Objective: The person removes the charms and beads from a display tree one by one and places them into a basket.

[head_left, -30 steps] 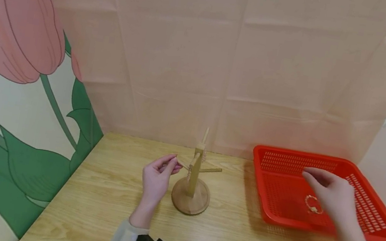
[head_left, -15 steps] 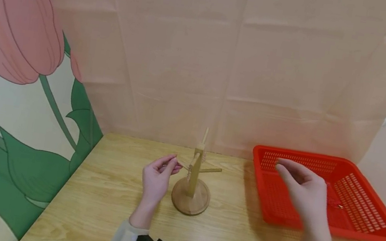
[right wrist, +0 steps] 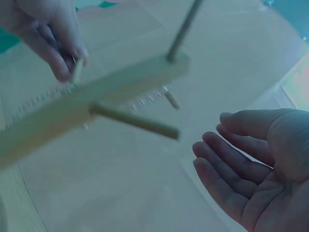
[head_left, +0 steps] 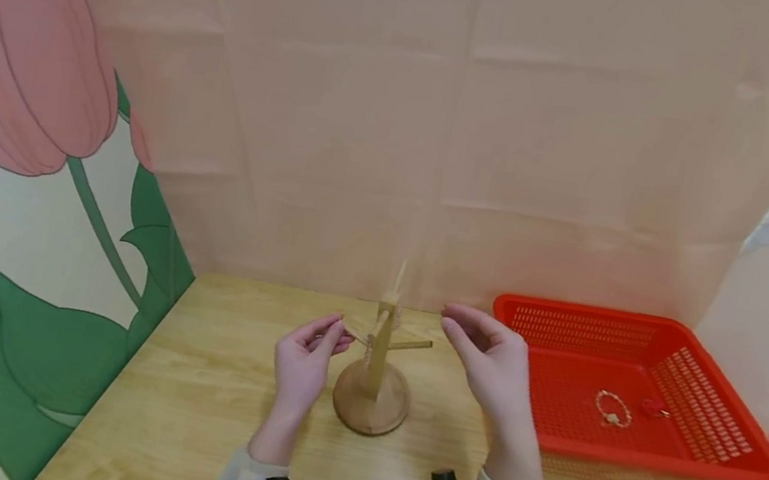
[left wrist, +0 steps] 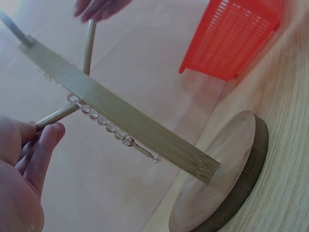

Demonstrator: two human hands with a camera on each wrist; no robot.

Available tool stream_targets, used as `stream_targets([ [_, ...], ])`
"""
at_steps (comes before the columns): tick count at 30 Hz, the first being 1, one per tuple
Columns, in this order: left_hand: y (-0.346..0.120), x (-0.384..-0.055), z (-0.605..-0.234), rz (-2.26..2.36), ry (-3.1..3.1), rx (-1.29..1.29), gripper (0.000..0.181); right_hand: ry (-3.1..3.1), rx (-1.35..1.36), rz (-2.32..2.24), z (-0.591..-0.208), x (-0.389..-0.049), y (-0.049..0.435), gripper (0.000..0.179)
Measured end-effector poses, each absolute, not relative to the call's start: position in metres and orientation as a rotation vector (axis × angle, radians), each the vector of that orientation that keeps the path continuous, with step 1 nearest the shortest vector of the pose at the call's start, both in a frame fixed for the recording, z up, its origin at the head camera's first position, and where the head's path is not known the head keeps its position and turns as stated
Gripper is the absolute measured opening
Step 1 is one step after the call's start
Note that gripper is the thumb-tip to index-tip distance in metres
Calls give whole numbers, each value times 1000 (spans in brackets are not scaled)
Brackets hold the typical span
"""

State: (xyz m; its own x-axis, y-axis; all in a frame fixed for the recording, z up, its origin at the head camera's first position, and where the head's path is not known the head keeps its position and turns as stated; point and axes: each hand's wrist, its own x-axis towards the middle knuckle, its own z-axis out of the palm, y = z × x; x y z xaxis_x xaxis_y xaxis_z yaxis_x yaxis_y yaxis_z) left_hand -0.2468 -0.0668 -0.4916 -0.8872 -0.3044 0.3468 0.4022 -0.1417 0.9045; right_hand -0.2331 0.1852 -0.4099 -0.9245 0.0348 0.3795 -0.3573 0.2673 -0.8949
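Note:
A wooden jewelry stand (head_left: 377, 365) with a round base (left wrist: 231, 179) and several thin pegs stands upright on the table. My left hand (head_left: 302, 365) pinches the end of its left peg (left wrist: 59, 116) between thumb and fingers. From that peg, close to the post, hangs a bracelet of clear beads (left wrist: 102, 122). More clear beads (right wrist: 149, 99) show on the far side of the post. My right hand (head_left: 488, 370) is just right of the stand, fingers loosely bent with nothing between them, near the tip of the right peg (right wrist: 140, 124).
A red plastic basket (head_left: 651, 462) sits on the table (head_left: 176, 408) to the right. Inside it lie a beaded bracelet (head_left: 613, 409) and a small red item with a metal clasp (head_left: 656, 409). A pinkish backdrop (head_left: 340, 141) rises behind the table.
My right hand has travelled left from over the basket to beside the stand, uncovering the bracelet and red item. My left hand keeps its pinch on the peg. The view has shifted slightly.

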Motion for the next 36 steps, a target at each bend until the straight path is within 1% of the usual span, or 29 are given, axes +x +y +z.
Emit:
stream_targets([
  [5, -69, -247, -490, -2074, -1680, -126, 17, -2174, 373, 1677, -417, -242, 153, 25],
  [9, -68, -247, -490, -2080, -1673, -135, 17, -2186, 458, 1590, -423, -246, 141, 26],
  [14, -67, -248, -490, -2076, -1675, -151, 17, -2183, 515, 1547, -424, -245, 141, 27],
  [22, -69, -248, -491, -2052, -1680, -142, 18, -2153, 487, 1563, -424, -245, 146, 26],
  [36, -70, -249, -492, -2054, -1681, -153, 18, -2120, 513, 1570, -432, -250, 136, 24],
])
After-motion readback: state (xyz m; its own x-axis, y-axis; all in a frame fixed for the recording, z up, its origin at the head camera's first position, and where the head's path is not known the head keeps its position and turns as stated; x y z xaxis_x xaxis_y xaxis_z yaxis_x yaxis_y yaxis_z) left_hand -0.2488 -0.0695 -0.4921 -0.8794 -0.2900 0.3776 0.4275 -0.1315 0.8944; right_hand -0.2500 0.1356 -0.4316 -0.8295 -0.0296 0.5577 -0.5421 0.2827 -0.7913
